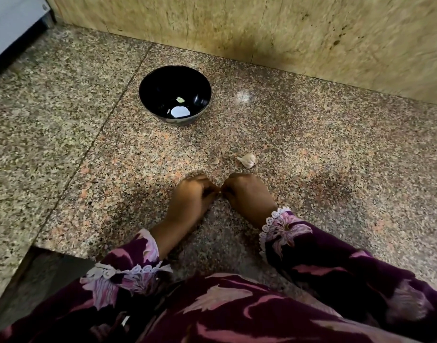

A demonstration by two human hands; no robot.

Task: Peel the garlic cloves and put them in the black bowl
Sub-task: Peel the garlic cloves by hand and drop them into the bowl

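The black bowl (175, 95) stands on the granite counter at centre back, with one pale peeled clove (180, 100) inside. Nearer to me lies the rest of a garlic bulb (248, 159), white and papery. A bit of skin (216, 160) lies to its left. My left hand (191, 196) and my right hand (247, 194) meet fingertip to fingertip just in front of the bulb, fingers curled. Between them they pinch a small garlic clove (220, 192), almost wholly hidden by the fingers.
A stone wall (286, 33) rises right behind the bowl. The counter edge (64, 251) drops off at my lower left. A pale appliance (12, 23) sits at the far left corner.
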